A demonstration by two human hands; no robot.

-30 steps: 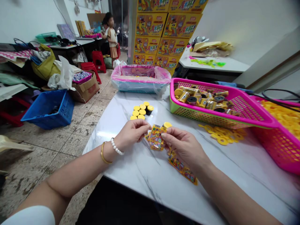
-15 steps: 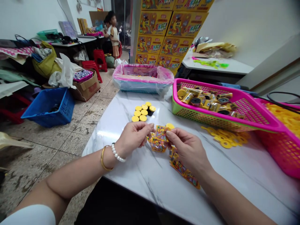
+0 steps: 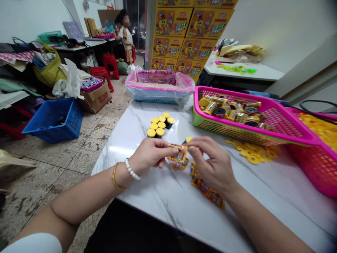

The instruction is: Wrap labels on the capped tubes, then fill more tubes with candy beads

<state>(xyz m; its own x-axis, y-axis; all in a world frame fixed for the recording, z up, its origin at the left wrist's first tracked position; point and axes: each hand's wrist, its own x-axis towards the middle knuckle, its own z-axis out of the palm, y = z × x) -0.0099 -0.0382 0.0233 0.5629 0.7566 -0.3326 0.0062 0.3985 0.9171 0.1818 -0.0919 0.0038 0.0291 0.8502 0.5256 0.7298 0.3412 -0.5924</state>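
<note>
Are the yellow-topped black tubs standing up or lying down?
Standing: the small black cylindrical tubs have round yellow lids facing up.

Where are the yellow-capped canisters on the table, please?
In the head view, the yellow-capped canisters stand on the marble table, just beyond the left hand and left of the pink basket.

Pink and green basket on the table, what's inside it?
The pink and green mesh basket holds a loose pile of gold-wrapped canisters and black rolls; anything beneath the top layer is covered.
</note>
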